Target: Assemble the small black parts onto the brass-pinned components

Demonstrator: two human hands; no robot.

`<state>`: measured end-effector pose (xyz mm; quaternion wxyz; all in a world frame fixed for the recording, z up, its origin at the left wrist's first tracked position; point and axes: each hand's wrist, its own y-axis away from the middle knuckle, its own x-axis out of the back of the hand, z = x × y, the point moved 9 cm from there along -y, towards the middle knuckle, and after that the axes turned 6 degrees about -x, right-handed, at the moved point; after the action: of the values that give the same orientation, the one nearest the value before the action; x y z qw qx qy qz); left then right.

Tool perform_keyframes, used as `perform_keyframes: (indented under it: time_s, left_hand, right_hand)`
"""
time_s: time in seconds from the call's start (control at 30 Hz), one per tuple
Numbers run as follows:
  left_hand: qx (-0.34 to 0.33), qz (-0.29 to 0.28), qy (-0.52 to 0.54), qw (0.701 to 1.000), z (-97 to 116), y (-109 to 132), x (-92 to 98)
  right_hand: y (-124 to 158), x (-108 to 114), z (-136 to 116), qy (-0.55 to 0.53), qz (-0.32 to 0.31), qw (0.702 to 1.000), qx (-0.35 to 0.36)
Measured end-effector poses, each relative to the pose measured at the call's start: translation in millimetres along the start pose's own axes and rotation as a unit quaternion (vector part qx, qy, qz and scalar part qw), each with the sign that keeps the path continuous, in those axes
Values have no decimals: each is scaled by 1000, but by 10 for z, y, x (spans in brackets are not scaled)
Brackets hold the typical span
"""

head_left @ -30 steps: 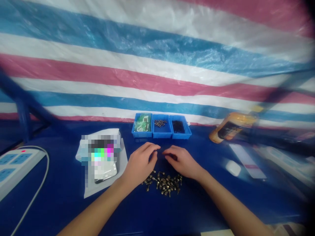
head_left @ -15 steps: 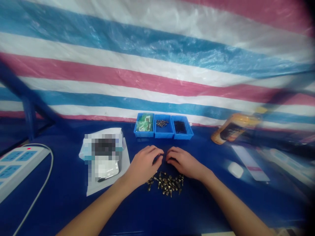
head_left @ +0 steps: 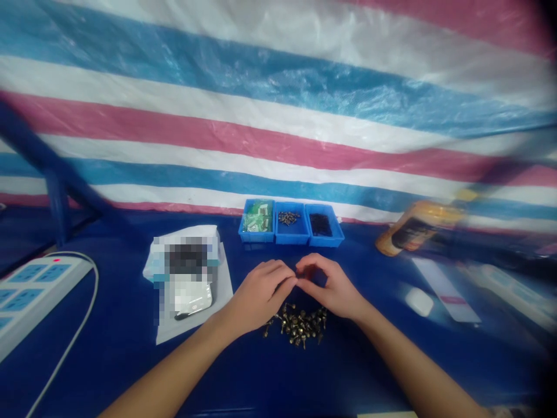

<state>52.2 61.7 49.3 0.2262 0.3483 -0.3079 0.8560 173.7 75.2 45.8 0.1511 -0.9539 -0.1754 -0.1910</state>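
Observation:
My left hand (head_left: 266, 293) and my right hand (head_left: 333, 285) meet at the fingertips above the blue table. Each is closed in a pinch, thumb against fingers. Whatever they grip is too small or too hidden to name. Just below them lies a loose pile of small brass-coloured metal fittings (head_left: 302, 328), partly covered by my left hand. Beyond the hands stand three blue bins side by side. The left bin (head_left: 257, 237) holds green-and-white packets, the middle bin (head_left: 291, 238) small metal parts, and the right bin (head_left: 327, 241) dark thin pieces.
To the left are a power strip (head_left: 52, 290) with a white cable and a white sheet (head_left: 224, 278) under a pale, partly pixelated package. On the right lie an amber bottle (head_left: 411, 229) on its side, a white rounded case (head_left: 419, 301) and a flat pale strip (head_left: 444, 287). Striped sheeting hangs behind.
My hands have come together, closing the gap between their fingertips. The right fingers now bend into a pinch with the thumb. The view has shifted slightly.

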Motion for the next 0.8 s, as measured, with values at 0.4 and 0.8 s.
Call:
perform_keyframes:
  time_s: [0.4, 0.8]
  left_hand:
    - [37, 47, 32, 998, -99, 57, 64]
    - [40, 69, 74, 994, -102, 70, 116]
  right_hand:
    - [-30, -15, 120, -113, -11, 991, -77]
    - [-47, 338, 748, -357, 214, 889, -191]
